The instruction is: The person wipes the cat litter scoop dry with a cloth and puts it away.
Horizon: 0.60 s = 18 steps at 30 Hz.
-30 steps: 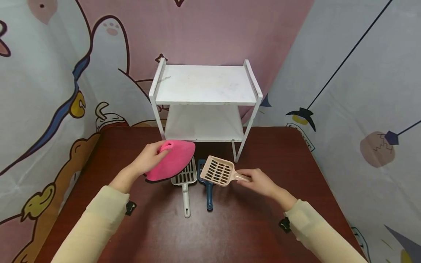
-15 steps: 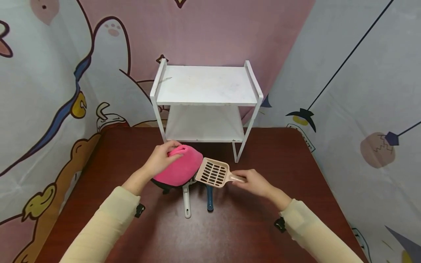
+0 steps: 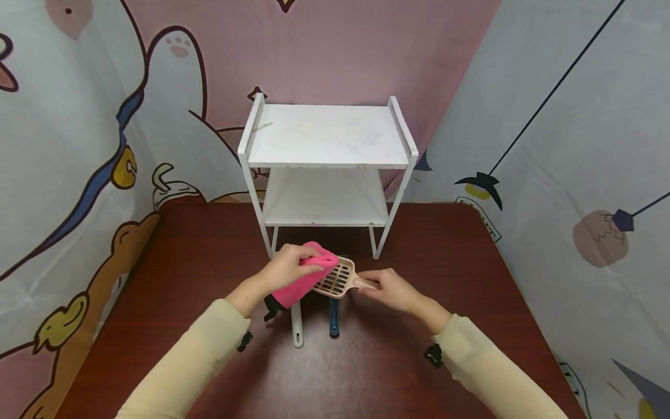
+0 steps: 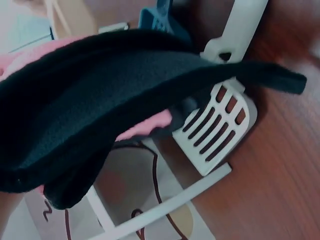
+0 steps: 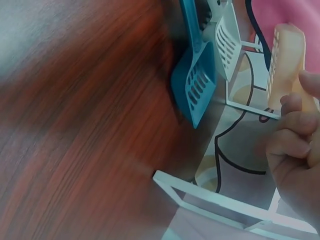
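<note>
My left hand (image 3: 288,267) pinches a bunched pink cloth (image 3: 297,291), its black underside (image 4: 115,95) hanging loose in the left wrist view. A beige slotted litter scoop (image 3: 335,281) is held by its handle in my right hand (image 3: 394,291), raised above the table. In the head view the cloth overlaps the left part of that scoop's head. Below them lie a pale grey litter scoop (image 3: 297,326) and a blue litter scoop (image 3: 334,319), handles toward me. Their heads are mostly covered in the head view. The right wrist view shows the blue scoop's head (image 5: 197,85) on the wood.
A white two-tier rack (image 3: 327,137) stands at the back of the dark red-brown table (image 3: 460,262), just behind the scoops. Printed fabric walls (image 3: 549,145) enclose the table at the back and sides.
My left hand has carried the pink cloth rightward and down, to the beige scoop, and the cloth has folded narrower. My right hand has moved the beige scoop slightly left.
</note>
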Tool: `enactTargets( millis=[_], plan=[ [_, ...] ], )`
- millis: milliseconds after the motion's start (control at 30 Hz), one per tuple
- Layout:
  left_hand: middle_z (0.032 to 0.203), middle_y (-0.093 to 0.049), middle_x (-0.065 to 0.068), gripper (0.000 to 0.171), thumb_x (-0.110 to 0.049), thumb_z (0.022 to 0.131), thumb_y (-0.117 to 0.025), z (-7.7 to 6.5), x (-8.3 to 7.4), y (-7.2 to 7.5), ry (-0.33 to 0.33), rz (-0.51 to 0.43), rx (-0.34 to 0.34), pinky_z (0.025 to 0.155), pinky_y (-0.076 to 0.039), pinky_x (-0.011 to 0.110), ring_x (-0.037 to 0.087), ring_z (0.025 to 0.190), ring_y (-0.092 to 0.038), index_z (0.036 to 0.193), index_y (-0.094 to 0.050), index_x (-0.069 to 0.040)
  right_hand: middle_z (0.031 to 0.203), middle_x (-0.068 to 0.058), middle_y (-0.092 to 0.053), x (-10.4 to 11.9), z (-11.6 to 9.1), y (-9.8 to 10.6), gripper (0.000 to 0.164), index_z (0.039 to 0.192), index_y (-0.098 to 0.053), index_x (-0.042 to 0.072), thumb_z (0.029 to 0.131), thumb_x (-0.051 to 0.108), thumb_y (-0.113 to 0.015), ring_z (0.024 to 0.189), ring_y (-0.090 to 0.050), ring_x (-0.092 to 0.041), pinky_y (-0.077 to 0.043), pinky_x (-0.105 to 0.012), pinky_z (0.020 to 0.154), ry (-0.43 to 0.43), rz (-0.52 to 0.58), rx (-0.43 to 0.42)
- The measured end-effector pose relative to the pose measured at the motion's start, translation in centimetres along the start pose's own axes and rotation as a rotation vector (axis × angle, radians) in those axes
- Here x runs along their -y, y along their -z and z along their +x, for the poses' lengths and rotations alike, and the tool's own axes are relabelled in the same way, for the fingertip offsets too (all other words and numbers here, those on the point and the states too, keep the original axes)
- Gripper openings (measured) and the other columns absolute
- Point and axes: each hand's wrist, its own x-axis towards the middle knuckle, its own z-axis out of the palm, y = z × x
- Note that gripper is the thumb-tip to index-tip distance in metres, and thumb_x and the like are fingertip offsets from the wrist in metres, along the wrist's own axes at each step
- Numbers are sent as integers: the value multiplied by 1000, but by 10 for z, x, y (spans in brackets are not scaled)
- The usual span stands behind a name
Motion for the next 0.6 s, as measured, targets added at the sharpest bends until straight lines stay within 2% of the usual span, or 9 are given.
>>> enactTargets(
  millis=[100, 200, 400, 500, 600],
  plan=[
    [68, -59, -2, 15, -19, 84, -69, 2, 0, -8, -6, 4, 57, 56, -35, 16, 3, 57, -38, 90, -69, -5, 88, -4, -68, 3, 1, -1, 30, 113, -64, -1, 88, 14, -64, 69, -53, -4, -45, -18, 63, -3, 36, 19],
    [78, -65, 0, 17, -20, 88, -65, 2, 0, -13, -7, -11, 129, 61, -39, 17, 3, 63, -44, 97, -70, -6, 88, -6, -68, 5, 1, -1, 30, 113, -64, -3, 89, 15, -63, 69, -52, -1, -46, -18, 63, -1, 61, 31],
    [102, -70, 0, 25, -21, 93, -57, 2, 1, -21, -86, 43, 281, 73, -45, 16, 2, 78, -53, 112, -68, -10, 92, -9, -69, 4, 1, -2, 30, 113, -64, -4, 89, 14, -63, 70, -53, -2, -46, -18, 64, 17, 51, 17],
    [100, -71, 0, 24, -21, 91, -60, 2, -1, -23, -81, 84, 296, 71, -45, 16, 1, 75, -54, 111, -69, -10, 95, -9, -68, 3, 2, -4, 30, 113, -64, -3, 89, 15, -63, 71, -53, -3, -47, -19, 64, 12, 75, 13],
    [96, -72, -1, 22, -22, 89, -62, 2, -1, -27, -71, 149, 272, 70, -46, 17, 1, 74, -57, 106, -72, -11, 93, -9, -68, 4, 1, -5, 30, 113, -64, -2, 89, 15, -63, 71, -53, -4, -47, -19, 63, 14, 101, 3]
  ],
)
